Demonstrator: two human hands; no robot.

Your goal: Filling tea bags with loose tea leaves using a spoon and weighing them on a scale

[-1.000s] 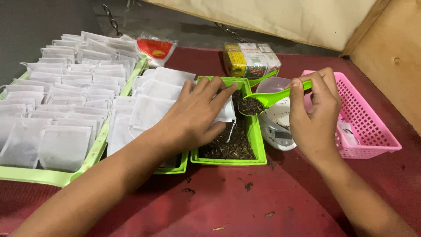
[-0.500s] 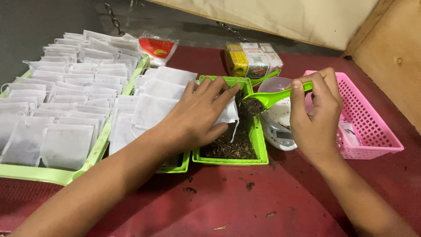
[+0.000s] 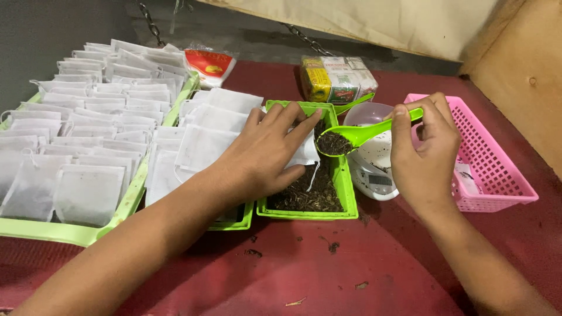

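With the right hand (image 3: pixel 424 152) pinching the green spoon (image 3: pixel 366 131) of loose tea level over the green tray (image 3: pixel 345 199), the left hand (image 3: pixel 263 152) should hold the white bag (image 3: pixel 304 153) open directly beneath, so nothing spills onto the table (image 3: pixel 363 263).

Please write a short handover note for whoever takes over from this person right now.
Left hand: fingers hold a white sachet over the green tray of loose tea.
Right hand: holds a green spoon loaded with tea, its bowl just beside the sachet.
Nearby: a scale with a clear cup behind the spoon, a pink basket to the right, trays of white sachets to the left.
Done: spoon is loaded.
Left: the tea is not yet in the sachet.
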